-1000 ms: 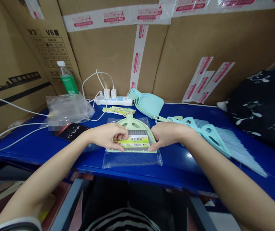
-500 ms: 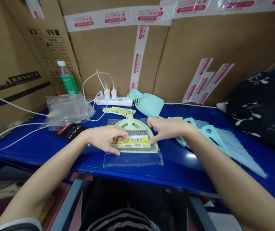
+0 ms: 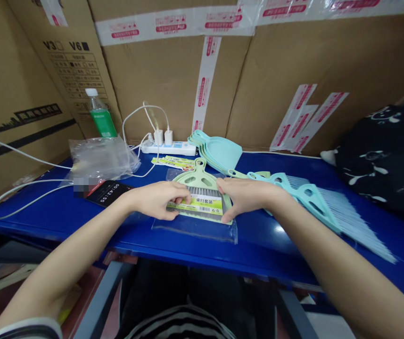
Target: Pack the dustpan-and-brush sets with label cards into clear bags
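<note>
Head view, looking down at the blue table:

1. Your left hand (image 3: 155, 200) is curled, fingers and thumb pinching the left side of the pale green dustpan (image 3: 199, 178) and the brush (image 3: 203, 191) seated in it; that pinch appears to keep the pair together.
2. Your right hand (image 3: 246, 197) is spread, straddling the pan's right edge, seemingly to keep it square.
3. The set lies at your 12 o'clock on a clear plastic bag (image 3: 194, 231); whether it is partly inside, you cannot tell.
4. Aqua dustpans (image 3: 219, 151) sit nested at 1 o'clock, which keeps them compact; aqua brushes (image 3: 315, 197) lie at 2 o'clock.
5. A black digital timer (image 3: 108, 193) lies face up at 10 o'clock, apparently placed for easy reading.
</note>
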The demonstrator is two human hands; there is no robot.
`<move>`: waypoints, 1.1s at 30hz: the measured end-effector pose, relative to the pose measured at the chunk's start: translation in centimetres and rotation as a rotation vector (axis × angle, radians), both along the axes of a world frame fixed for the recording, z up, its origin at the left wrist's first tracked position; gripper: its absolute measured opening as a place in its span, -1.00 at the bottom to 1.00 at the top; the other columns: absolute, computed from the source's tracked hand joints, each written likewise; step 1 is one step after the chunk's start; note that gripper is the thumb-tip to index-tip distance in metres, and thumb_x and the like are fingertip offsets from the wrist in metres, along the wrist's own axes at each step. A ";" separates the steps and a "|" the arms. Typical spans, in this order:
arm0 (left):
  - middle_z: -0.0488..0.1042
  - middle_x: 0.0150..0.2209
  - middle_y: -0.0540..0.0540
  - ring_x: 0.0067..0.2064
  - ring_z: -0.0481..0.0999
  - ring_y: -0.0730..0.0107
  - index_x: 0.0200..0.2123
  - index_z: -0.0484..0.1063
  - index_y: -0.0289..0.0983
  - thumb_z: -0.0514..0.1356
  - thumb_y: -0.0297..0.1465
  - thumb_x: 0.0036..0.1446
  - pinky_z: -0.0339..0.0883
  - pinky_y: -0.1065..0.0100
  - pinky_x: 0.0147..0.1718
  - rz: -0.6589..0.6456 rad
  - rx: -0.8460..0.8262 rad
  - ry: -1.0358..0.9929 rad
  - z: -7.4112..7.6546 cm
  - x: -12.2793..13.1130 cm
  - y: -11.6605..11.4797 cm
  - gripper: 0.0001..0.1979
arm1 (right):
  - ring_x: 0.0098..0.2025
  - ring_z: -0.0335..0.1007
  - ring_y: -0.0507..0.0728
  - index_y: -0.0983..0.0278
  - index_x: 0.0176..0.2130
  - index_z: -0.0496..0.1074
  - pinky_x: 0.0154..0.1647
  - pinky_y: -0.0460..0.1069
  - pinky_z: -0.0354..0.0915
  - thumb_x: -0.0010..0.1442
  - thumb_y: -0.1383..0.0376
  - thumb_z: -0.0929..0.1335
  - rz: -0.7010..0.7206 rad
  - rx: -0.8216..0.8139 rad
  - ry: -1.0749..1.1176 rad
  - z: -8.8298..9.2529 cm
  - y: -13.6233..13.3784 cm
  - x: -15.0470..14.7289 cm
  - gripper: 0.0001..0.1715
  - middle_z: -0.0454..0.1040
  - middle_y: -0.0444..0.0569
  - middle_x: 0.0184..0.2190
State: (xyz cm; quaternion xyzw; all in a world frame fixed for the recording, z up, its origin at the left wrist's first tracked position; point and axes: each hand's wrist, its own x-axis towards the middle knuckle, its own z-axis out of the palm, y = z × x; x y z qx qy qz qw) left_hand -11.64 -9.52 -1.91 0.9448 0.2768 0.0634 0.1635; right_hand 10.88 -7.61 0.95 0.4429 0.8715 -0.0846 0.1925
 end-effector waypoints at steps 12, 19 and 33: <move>0.37 -0.36 0.00 -0.42 0.34 0.48 -0.30 0.34 -0.26 0.14 -0.39 0.11 0.20 0.45 -0.43 -0.009 0.123 0.006 -0.7 0.4 0.0 -0.92 | -0.12 0.37 0.32 0.29 -0.07 0.29 -0.25 0.05 0.28 -0.17 0.07 0.50 -0.051 0.039 -0.029 0.3 -0.2 -0.1 -0.28 0.36 0.14 -0.10; 0.35 -0.35 -0.02 -0.40 0.34 0.45 -0.28 0.37 -0.24 0.06 -0.36 0.20 0.20 0.43 -0.43 -0.043 0.337 0.020 -1.7 1.3 -0.2 -0.88 | -0.12 0.36 0.32 0.26 -0.11 0.31 -0.25 0.05 0.27 -0.18 0.10 0.50 -0.028 0.036 0.001 0.2 0.1 0.1 -0.34 0.36 0.10 -0.13; 0.40 -0.38 -0.03 -0.39 0.35 0.40 -0.33 0.37 -0.25 0.02 -0.53 0.08 0.23 0.39 -0.40 -0.070 0.534 0.106 -1.6 2.0 -0.9 -0.84 | -0.21 0.38 0.28 0.22 -0.21 0.33 -0.33 0.03 0.24 -0.22 0.00 0.48 0.011 0.089 0.083 -0.5 0.5 0.6 -0.39 0.38 0.04 -0.23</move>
